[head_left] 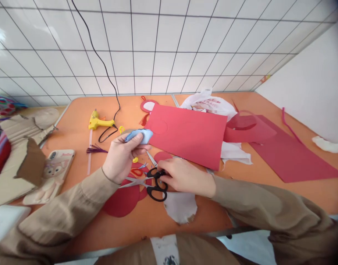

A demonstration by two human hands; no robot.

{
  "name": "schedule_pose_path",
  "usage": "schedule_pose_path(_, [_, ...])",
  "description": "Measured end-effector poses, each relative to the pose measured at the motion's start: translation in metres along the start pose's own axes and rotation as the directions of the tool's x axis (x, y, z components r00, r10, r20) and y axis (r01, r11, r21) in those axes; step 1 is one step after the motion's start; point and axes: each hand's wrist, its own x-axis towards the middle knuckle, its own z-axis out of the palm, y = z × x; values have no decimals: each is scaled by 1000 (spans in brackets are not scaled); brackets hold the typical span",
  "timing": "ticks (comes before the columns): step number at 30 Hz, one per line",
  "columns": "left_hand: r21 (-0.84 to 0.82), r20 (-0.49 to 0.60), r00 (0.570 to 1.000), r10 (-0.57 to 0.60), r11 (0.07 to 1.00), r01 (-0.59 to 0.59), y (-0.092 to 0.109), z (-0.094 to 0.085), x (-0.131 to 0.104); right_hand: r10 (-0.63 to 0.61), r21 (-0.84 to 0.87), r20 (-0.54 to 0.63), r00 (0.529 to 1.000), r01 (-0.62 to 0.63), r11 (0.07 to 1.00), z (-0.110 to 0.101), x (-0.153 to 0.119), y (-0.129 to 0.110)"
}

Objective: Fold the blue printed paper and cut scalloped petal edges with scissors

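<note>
Light-blue piece (pixel 146 136) is pinched in the left hand (pixel 121 157), thumb pressed on top, raised above the orange table (pixel 213 217) near a red sheet (pixel 188 134); the right hand (pixel 185 176) curls at black scissor handles (pixel 150 191), though whether it grips them I cannot tell

1. You can read no words, brands or numbers anywhere.
2. Your bag (pixel 189 101) carries red print (pixel 215 105), too small and creased for you to make out.
3. Your phone case (pixel 54 180) has pink marks near its top, too blurred to tell as lettering.
4. Your white patch (pixel 165 246) bears a dark print (pixel 170 260), unreadable.
</note>
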Motion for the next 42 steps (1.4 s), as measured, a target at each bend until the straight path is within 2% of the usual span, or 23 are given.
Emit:
schedule_pose_path(4, [2, -47, 999, 8, 1000, -8, 6, -1, 2, 42, -106, 9, 999, -40, 994, 10, -5, -7])
schedule_pose_path(9, [7, -67, 997, 39, 999, -39, 14, -1, 2, 13, -266, 15, 1000, -9, 964, 12, -9, -9])
schedule_pose_path(13, [-17, -41, 996, 79, 997, -80, 18, -2, 0, -103, -265, 17, 995, 103, 959, 11, -8, -7])
schedule_pose_path(17, [-37, -31, 995, 99, 994, -100, 21, -2, -1, -179, -172, 19, 984, 180, 969, 9, -2, -13])
schedule_pose_path(19, [-42, -30, 995, 96, 994, -97, 21, -1, -2, -249, -159, 63, 967, 256, 954, 11, 1, -19])
schedule_pose_path(23, [-33, -59, 996, 64, 997, -66, 21, 0, -3, -286, -252, 93, 954, 301, 920, 17, 4, -31])
schedule_pose_path(25, [-31, -70, 996, 51, 998, -53, 21, 0, -3, -286, -265, 102, 953, 304, 915, 12, 3, -35])
schedule_pose_path(27, [-33, -64, 996, 59, 998, -61, 21, -2, -2, -276, -203, 124, 953, 297, 933, 0, 1, -36])
schedule_pose_path(30, [-37, -45, 991, 130, 991, -132, 22, -5, -1, -202, -20, 178, 963, 208, 978, -27, -5, -25])
schedule_pose_path(31, [-34, -44, 985, 164, 986, -166, 22, -6, 0, -213, 83, 192, 958, 201, 976, -35, -7, -18])
schedule_pose_path(33, [-20, -45, 971, 234, 972, -235, 23, -7, 0, -337, 386, 222, 915, 235, 892, -43, -10, -2])
schedule_pose_path(34, [-6, -41, 964, 263, 965, -263, 23, -7, -1, -369, 535, 235, 899, 197, 821, -42, -10, 7])
schedule_pose_path(35, [10, -32, 958, 285, 958, -285, 23, -7, -1, -410, 686, 223, 884, 157, 711, -40, -10, 15])
schedule_pose_path(37, [36, -2, 953, 304, 952, -304, 23, -7, -2, -485, 926, 105, 868, 92, 366, -30, -9, 27])
schedule_pose_path(38, [44, 13, 954, 298, 953, -298, 23, -6, -3, -495, 975, 45, 868, 70, 212, -25, -8, 30])
schedule_pose_path(39, [47, 26, 958, 285, 957, -286, 22, -6, -4, -461, 991, 21, 887, 42, 127, -20, -6, 32])
schedule_pose_path(42, [46, 43, 968, 246, 968, -248, 22, -4, -5, -313, 994, -112, 943, 101, -50, -18, 1, 29])
